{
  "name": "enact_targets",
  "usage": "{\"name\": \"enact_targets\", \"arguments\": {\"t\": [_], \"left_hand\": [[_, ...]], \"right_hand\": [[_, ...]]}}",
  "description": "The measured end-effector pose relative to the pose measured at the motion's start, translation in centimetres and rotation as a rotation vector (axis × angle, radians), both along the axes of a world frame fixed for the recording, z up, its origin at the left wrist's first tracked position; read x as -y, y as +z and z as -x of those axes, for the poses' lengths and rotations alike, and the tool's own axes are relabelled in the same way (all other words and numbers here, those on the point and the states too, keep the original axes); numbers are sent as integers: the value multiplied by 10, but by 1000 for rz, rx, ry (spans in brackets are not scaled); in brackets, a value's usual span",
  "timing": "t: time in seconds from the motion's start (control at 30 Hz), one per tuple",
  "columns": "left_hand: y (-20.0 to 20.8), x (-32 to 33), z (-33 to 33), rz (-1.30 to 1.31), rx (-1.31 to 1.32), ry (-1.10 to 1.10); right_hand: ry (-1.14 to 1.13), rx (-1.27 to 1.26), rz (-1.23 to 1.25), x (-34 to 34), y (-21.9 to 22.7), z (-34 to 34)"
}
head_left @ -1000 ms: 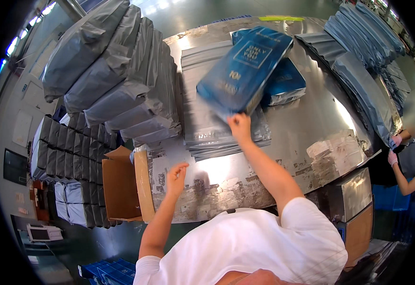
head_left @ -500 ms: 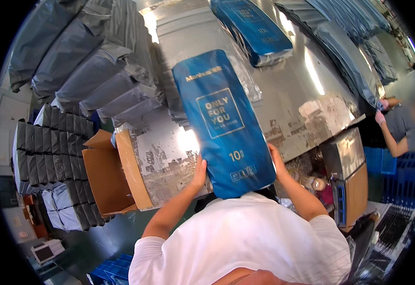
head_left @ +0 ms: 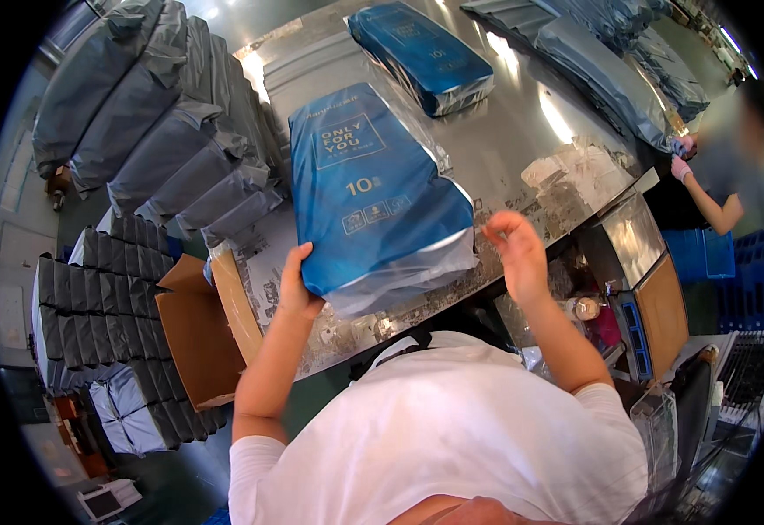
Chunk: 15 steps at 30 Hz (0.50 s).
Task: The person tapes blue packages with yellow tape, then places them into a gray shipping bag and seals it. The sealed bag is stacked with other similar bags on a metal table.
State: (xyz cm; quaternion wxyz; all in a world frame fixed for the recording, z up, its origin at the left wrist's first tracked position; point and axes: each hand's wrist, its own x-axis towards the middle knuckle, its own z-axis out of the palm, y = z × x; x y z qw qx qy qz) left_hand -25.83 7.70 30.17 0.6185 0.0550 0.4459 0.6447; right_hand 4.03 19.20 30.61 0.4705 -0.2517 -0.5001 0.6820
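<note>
A large soft blue plastic pack [head_left: 364,236] with a printed frame and small icons lies tilted on the steel worktable [head_left: 530,114]. Loose clear film shows at its near end. My left hand [head_left: 299,284] grips the near left corner, thumb on the side, its other fingers mostly hidden. Off the pack's right side, my right hand [head_left: 522,254] is raised with bent, parted fingers and nothing visible in it. A second blue pack [head_left: 421,57] in clear film lies farther back on the table.
Grey wrapped bundles [head_left: 154,122] are piled along the left, with more bagged bundles [head_left: 583,74] at the far right. An open cardboard box [head_left: 202,332] stands at the table's left edge. A co-worker's gloved hands [head_left: 681,157] handle a bundle at the right.
The held blue pack has shifted farther from me and to the left, now lying lower on the table. My right hand has let go and lifted away; my left stays on it.
</note>
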Motion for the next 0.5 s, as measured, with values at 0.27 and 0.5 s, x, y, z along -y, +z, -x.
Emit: {"name": "enact_targets", "arguments": {"t": [0.27,0.5], "left_hand": [[32,-10,-1,52,-125,-43],[37,-13,-1,105,-165,-90]], "right_hand": [[250,191,-223,0,-7,0],[233,63,-73,-5,6,3]]}}
